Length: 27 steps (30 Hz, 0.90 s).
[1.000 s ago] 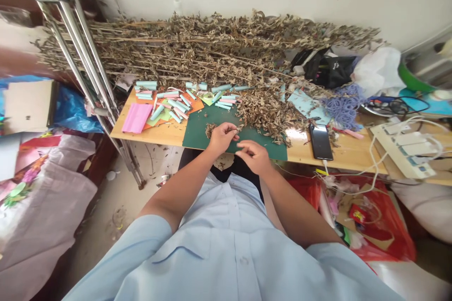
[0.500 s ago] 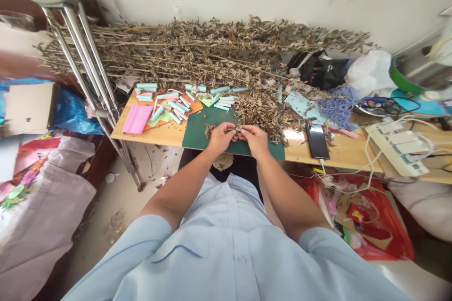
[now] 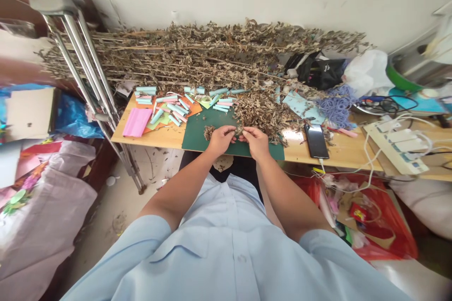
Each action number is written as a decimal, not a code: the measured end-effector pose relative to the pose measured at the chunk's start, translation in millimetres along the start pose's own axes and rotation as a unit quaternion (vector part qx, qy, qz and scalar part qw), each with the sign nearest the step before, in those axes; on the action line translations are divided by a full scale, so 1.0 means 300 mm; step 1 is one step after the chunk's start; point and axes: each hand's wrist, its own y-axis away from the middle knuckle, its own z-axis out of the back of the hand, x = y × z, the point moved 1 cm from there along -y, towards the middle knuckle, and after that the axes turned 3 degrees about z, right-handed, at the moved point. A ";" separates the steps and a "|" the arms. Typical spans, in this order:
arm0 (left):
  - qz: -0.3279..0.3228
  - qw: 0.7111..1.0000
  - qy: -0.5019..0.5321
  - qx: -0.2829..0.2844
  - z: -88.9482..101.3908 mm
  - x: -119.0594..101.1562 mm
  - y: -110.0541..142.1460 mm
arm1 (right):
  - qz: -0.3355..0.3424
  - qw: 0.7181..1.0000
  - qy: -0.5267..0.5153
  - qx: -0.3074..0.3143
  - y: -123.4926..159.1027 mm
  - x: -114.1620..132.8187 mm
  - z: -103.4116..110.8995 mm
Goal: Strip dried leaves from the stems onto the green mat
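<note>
Close together over the front of a green mat [image 3: 196,124], my left hand [image 3: 221,139] and my right hand [image 3: 256,141] both pinch a small clump of dried leaves [image 3: 239,130] between their fingertips. A heap of loose dried leaves [image 3: 261,110] lies just beyond my right hand. Beside my left hand sits a smaller pile of crumbled leaves [image 3: 209,132]. Pink and blue paper rolls [image 3: 176,109] lie scattered at the mat's back left. Pink paper sheets [image 3: 136,122] rest at the table's left end.
Long dried plant stalks [image 3: 169,56] stretch along the wall. A phone [image 3: 317,141] on a cable lies right of the mat, near a power strip [image 3: 395,146] and purple yarn [image 3: 337,103]. Metal crutches [image 3: 83,49] lean at the left. A red bag [image 3: 395,230] stands below the table.
Both hands stay in nearly the same place with the dried leaves between their fingertips. The camera view has shifted slightly.
</note>
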 end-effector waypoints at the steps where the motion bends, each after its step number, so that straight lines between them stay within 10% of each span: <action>1: -0.013 1.000 -0.012 0.011 0.000 0.001 0.001 | 0.005 1.000 0.010 0.003 0.004 0.000 -0.002; 27: 0.016 0.999 -0.027 0.020 -0.007 -0.032 0.019 | 0.027 0.999 0.041 -0.001 0.039 0.037 -0.029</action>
